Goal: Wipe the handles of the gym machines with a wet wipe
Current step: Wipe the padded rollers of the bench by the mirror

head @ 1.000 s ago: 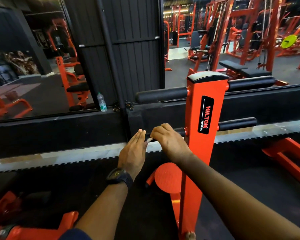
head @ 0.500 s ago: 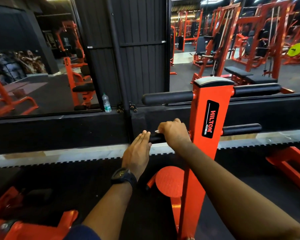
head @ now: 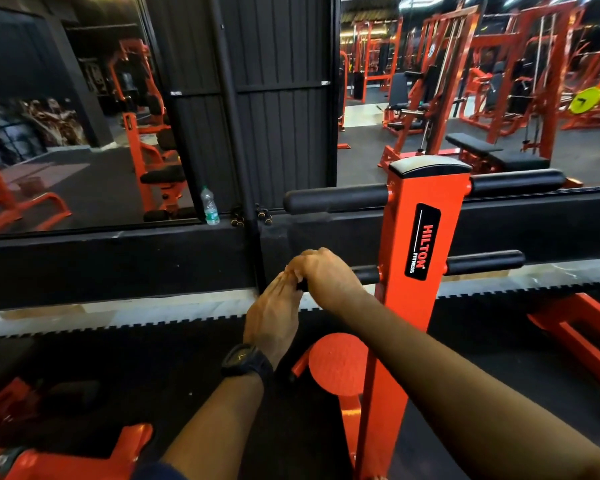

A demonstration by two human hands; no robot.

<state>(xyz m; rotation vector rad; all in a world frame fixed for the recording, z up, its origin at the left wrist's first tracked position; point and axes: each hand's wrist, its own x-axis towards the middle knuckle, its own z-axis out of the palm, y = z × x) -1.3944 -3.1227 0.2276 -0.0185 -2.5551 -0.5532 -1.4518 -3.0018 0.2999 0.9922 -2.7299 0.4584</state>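
An orange upright post (head: 420, 244) carries black padded bars on both sides. My right hand (head: 326, 277) is curled round the outer end of the lower left handle (head: 364, 274), and the wet wipe is hidden under its fingers. My left hand (head: 274, 317), with a black watch on the wrist, has straight fingers that touch the tip of that handle and my right fingers. The upper left pad (head: 333, 200), the upper right pad (head: 515, 181) and the lower right handle (head: 484, 262) are untouched.
A mirrored wall stands right behind the post, with a water bottle (head: 209, 206) on its black ledge. A round orange plate (head: 338, 363) sits at the post's base. Orange frames lie at the right (head: 575, 327) and bottom left (head: 66, 455).
My right hand has slid left along the lower handle to its outer end and now meets my left fingertips. The white scrap of wipe seen earlier is now covered.
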